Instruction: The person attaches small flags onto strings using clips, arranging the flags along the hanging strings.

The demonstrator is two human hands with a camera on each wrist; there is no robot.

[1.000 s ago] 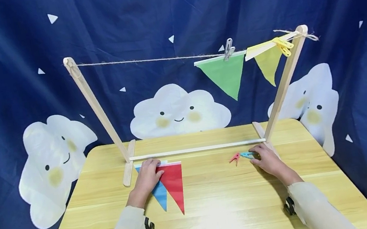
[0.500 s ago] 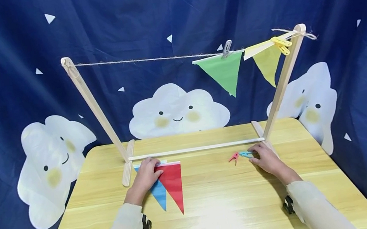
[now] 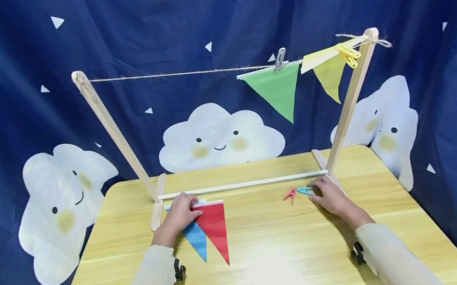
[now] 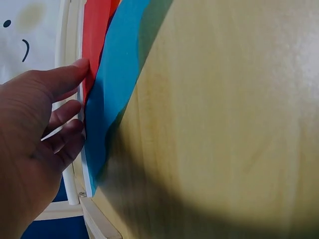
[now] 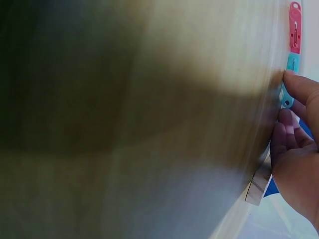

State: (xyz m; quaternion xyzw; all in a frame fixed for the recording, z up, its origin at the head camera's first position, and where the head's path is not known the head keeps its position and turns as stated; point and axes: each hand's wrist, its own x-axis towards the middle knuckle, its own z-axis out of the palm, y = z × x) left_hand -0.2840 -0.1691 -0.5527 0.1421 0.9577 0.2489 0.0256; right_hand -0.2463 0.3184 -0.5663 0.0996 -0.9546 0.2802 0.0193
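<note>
My left hand [image 3: 181,211] rests on the top edge of two overlapping pennants. Its thumb lies on the red pennant [image 3: 219,229] and its fingertips touch the white-bordered edge beside the blue pennant [image 4: 117,59]. Both pennants lie on the table, the red partly over the blue. On the right, my right hand [image 3: 328,194] has thumb and finger on either side of the handle end of a light blue clothespin [image 3: 304,191], partly hidden by the fingers. A pink clothespin [image 3: 290,195] lies against it, on its left.
A wooden frame with a left post [image 3: 112,129] and right post [image 3: 352,101] stands behind, with twine [image 3: 175,74] strung between. A grey clothespin [image 3: 280,59] holds a green pennant [image 3: 275,89] there; a yellow clothespin [image 3: 348,53] holds a yellow pennant [image 3: 329,79]. A white rod [image 3: 243,184] joins the bases.
The scene drifts slightly left and up in the head view. Both hands stay at the same pennants and clothespin; the hanging green pennant sways a little.
</note>
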